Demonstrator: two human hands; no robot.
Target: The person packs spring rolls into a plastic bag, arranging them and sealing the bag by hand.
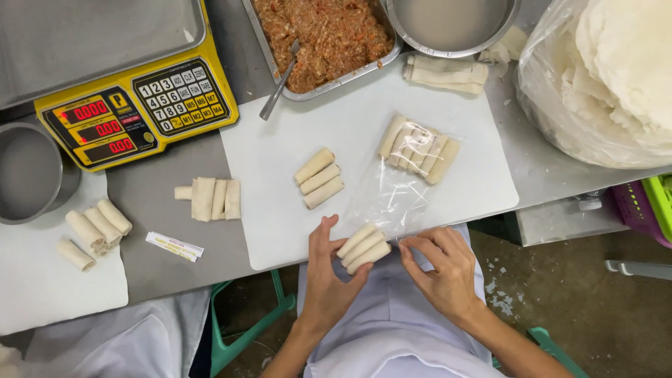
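My left hand [327,269] cups three pale spring rolls [363,247] at the near edge of a white cutting board [273,210]. My right hand [443,269] pinches the open mouth of a clear plastic bag [399,192] beside those rolls. Several rolls [418,148] lie inside the far end of the bag. Three more rolls [319,178] lie loose on the board to the left.
A yellow scale [140,105] sits far left, with loose rolls [211,199] near it, more rolls [94,229] on a second board, and a small sachet [174,246]. A tray of minced filling [325,38] with a spoon, a metal bowl [451,24] and a bag of wrappers [609,77] stand behind.
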